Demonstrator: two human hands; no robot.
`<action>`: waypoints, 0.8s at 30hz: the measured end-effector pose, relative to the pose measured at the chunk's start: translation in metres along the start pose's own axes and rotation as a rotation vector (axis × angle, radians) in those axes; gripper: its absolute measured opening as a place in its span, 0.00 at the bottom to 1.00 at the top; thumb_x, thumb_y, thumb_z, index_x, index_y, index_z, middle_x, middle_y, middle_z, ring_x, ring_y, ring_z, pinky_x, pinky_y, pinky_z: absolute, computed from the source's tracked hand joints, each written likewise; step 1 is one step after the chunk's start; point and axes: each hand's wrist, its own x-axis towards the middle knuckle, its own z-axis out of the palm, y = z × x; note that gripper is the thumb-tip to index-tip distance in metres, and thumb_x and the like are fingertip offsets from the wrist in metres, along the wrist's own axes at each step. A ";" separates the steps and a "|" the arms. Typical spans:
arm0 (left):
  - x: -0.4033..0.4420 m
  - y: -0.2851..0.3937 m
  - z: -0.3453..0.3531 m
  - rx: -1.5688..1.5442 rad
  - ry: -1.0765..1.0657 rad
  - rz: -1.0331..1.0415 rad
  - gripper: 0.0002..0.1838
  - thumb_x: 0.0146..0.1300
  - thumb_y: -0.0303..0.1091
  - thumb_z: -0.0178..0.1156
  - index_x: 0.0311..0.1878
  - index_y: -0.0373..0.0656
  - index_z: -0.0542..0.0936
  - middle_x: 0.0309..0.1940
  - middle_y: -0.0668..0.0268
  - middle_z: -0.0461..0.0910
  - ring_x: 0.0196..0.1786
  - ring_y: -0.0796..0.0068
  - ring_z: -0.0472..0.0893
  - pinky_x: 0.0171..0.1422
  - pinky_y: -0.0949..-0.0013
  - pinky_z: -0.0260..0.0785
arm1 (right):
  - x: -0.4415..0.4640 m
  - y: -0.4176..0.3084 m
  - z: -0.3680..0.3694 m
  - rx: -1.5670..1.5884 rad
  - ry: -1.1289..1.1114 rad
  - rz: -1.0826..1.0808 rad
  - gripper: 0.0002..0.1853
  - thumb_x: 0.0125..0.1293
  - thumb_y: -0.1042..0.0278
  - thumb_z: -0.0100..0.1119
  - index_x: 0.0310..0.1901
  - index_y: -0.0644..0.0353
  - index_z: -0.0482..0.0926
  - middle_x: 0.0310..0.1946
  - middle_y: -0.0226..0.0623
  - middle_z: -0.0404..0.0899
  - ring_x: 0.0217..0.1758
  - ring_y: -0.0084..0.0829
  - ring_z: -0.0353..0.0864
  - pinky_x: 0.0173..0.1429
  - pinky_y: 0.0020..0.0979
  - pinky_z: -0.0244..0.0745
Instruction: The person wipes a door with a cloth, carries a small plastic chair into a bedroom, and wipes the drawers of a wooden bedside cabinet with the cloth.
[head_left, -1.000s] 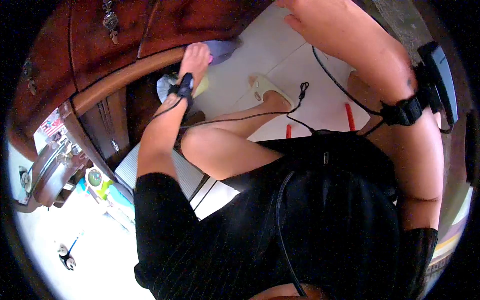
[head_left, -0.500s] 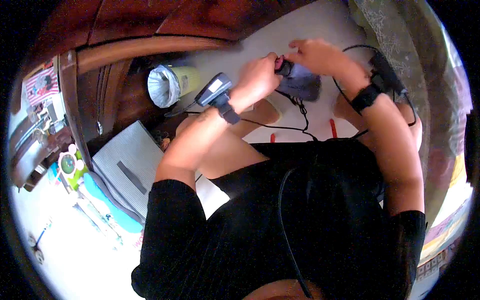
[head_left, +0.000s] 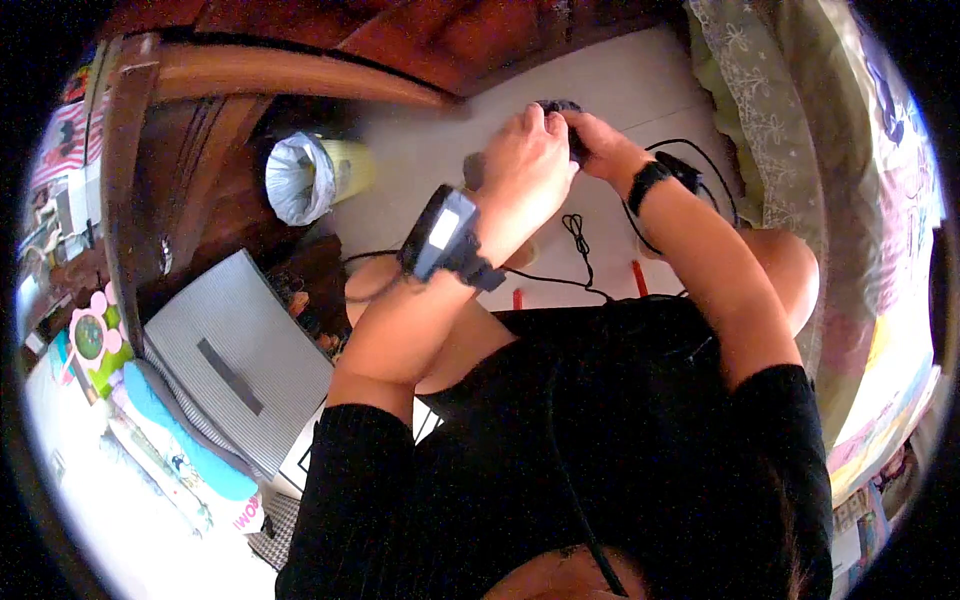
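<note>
My left hand [head_left: 528,165] is closed, with its back to the camera and its fingers curled around a dark, bundled item [head_left: 562,106]. My right hand [head_left: 602,145] meets it from the other side, its fingers closed on the same item. Most of the item lies behind the hands, so its kind cannot be made out. Another dark patch [head_left: 474,170] shows beside the left hand, blurred. A black strap holds a dark device [head_left: 440,235] on my left wrist, and a black band [head_left: 648,182] circles the right one.
A bin with a white liner [head_left: 300,180] stands at left beside dark wooden furniture [head_left: 300,82]. Closer in is a grey striped box [head_left: 235,350]. Black cable [head_left: 575,235] lies on the pale floor [head_left: 620,95]. A patterned cloth [head_left: 745,110] hangs at right.
Both hands have drawn together around the dark item, and my right hand has come down from above it. The grey cloth-like part that hung below the hands no longer shows there.
</note>
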 end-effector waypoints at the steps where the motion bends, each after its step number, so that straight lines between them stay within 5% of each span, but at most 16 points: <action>1: 0.002 0.000 -0.004 0.010 -0.002 -0.005 0.29 0.64 0.46 0.70 0.60 0.35 0.76 0.52 0.47 0.83 0.56 0.46 0.83 0.60 0.48 0.78 | 0.015 0.007 -0.005 0.135 0.071 0.080 0.12 0.75 0.64 0.53 0.50 0.63 0.80 0.46 0.43 0.87 0.46 0.39 0.87 0.55 0.41 0.84; 6: 0.003 -0.002 -0.026 -0.118 -0.067 -0.003 0.30 0.68 0.47 0.66 0.65 0.36 0.77 0.53 0.51 0.83 0.53 0.46 0.85 0.57 0.51 0.79 | 0.075 0.010 -0.040 0.422 0.391 -0.011 0.13 0.68 0.60 0.56 0.48 0.59 0.79 0.42 0.42 0.86 0.38 0.43 0.84 0.39 0.46 0.80; 8: -0.001 -0.008 -0.023 -0.061 -0.091 -0.017 0.30 0.69 0.46 0.66 0.67 0.36 0.76 0.54 0.49 0.83 0.53 0.46 0.85 0.57 0.53 0.79 | 0.115 0.016 -0.081 0.625 0.310 -0.221 0.13 0.65 0.59 0.58 0.46 0.56 0.81 0.42 0.39 0.86 0.39 0.42 0.81 0.35 0.46 0.74; 10: -0.003 -0.017 -0.018 -0.027 -0.114 -0.041 0.30 0.69 0.46 0.66 0.67 0.35 0.76 0.54 0.49 0.83 0.53 0.46 0.84 0.57 0.53 0.79 | 0.146 0.008 -0.109 0.668 0.318 -0.418 0.13 0.67 0.57 0.58 0.47 0.54 0.82 0.43 0.38 0.87 0.41 0.42 0.82 0.39 0.50 0.77; 13: 0.003 -0.024 -0.015 -0.067 -0.180 -0.066 0.30 0.69 0.45 0.66 0.67 0.35 0.75 0.54 0.48 0.83 0.54 0.46 0.84 0.58 0.52 0.78 | 0.169 -0.004 -0.119 1.060 0.263 -0.517 0.17 0.75 0.59 0.45 0.51 0.58 0.81 0.53 0.44 0.84 0.56 0.48 0.80 0.62 0.52 0.80; 15: 0.008 -0.030 -0.009 -0.067 -0.183 -0.073 0.30 0.70 0.44 0.66 0.68 0.35 0.74 0.55 0.47 0.83 0.54 0.45 0.84 0.58 0.52 0.78 | 0.175 -0.017 -0.090 1.037 0.398 -0.404 0.19 0.76 0.56 0.43 0.54 0.56 0.81 0.56 0.41 0.84 0.58 0.47 0.79 0.64 0.51 0.78; 20: 0.020 -0.030 -0.007 -0.100 -0.204 -0.085 0.31 0.71 0.43 0.66 0.71 0.35 0.73 0.56 0.45 0.82 0.56 0.43 0.82 0.60 0.51 0.76 | 0.239 0.051 -0.059 1.200 0.287 -0.126 0.21 0.77 0.50 0.48 0.60 0.52 0.81 0.55 0.37 0.87 0.58 0.43 0.82 0.65 0.54 0.78; 24: 0.022 -0.035 -0.005 -0.138 -0.203 -0.071 0.32 0.72 0.44 0.65 0.72 0.36 0.72 0.59 0.44 0.81 0.59 0.42 0.81 0.63 0.51 0.75 | 0.263 0.087 -0.027 1.063 0.448 -0.147 0.20 0.79 0.56 0.46 0.64 0.55 0.77 0.59 0.38 0.83 0.62 0.42 0.79 0.68 0.50 0.75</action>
